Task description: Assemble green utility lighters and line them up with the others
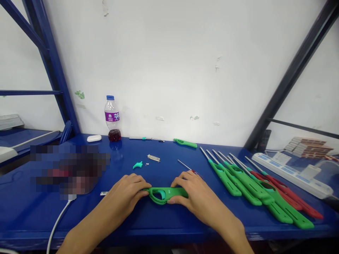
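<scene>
A green lighter body [173, 192] with a teal trigger inside its loop lies across the front of the blue table. My left hand [129, 190] pinches its left end, thumb and fingers together. At its right end, my right hand [189, 188] grips the handle between thumb and fingers. Beyond the hands are a loose teal trigger [137, 164], a small pale rectangular part [153, 158] and a screwdriver [187, 167] with a red handle. Farther back lie a metal rod [140, 138] with a teal piece and a green shell half [185, 143].
Several green lighters [249, 183] and red lighters [296, 197] lie on the right, beside a white power strip [291, 174]. A bottle [112, 121] and a white case [94, 138] stand at the back left. A white cable [59, 218] runs near the left arm.
</scene>
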`<state>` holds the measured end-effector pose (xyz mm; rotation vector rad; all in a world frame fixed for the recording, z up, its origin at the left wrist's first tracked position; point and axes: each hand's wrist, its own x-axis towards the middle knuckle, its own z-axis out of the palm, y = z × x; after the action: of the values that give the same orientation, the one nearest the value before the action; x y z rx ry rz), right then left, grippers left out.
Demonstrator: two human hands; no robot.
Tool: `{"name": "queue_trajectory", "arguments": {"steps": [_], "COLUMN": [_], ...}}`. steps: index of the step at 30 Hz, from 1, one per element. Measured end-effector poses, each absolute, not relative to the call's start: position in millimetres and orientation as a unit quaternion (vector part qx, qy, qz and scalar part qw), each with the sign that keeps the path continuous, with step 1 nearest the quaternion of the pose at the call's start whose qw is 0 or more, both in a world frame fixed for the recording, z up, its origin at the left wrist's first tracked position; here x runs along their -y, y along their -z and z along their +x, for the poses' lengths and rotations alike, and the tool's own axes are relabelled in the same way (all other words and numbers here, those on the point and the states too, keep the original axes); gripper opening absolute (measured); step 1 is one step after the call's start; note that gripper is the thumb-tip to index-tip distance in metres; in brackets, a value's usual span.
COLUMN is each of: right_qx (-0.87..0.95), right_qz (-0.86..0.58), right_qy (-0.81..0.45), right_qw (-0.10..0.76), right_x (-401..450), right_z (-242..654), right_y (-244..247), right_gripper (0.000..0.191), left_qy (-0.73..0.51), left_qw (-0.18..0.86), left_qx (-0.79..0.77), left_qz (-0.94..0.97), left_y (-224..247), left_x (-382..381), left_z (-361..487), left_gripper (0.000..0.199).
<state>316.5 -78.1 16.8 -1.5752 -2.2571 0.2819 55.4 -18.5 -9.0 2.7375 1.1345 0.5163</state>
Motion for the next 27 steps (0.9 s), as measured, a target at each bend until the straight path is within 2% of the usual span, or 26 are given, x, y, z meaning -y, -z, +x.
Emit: {"name": "queue_trajectory", "arguments": {"steps": [12, 20, 27], "right_qx": [0.775, 0.776, 0.792], "right_qz": [-0.594, -0.604, -0.600], "right_qy": [-0.127, -0.101, -0.016], "right_qw": [0.176, 0.151, 0.110], "right_x": [78.1, 78.8, 78.5], "right_z": [312.0, 308.3, 297.9], "right_y": [-21.3, -22.2, -27.5], "right_gripper": [0.030, 0.031, 0.024], "left_qy": [-0.165, -0.206, -0.162], "left_qw": [0.086, 0.003, -0.141], "left_qx": [-0.382, -0.340, -0.338], "left_qz": [0.905, 0.918, 0.916], "left_y": [10.8, 20.5, 22.3], "left_x": [18.5, 22.7, 31.1], "left_z": [57.8, 57.9, 64.8], "left_gripper": [0.024, 0.036, 0.048]}}
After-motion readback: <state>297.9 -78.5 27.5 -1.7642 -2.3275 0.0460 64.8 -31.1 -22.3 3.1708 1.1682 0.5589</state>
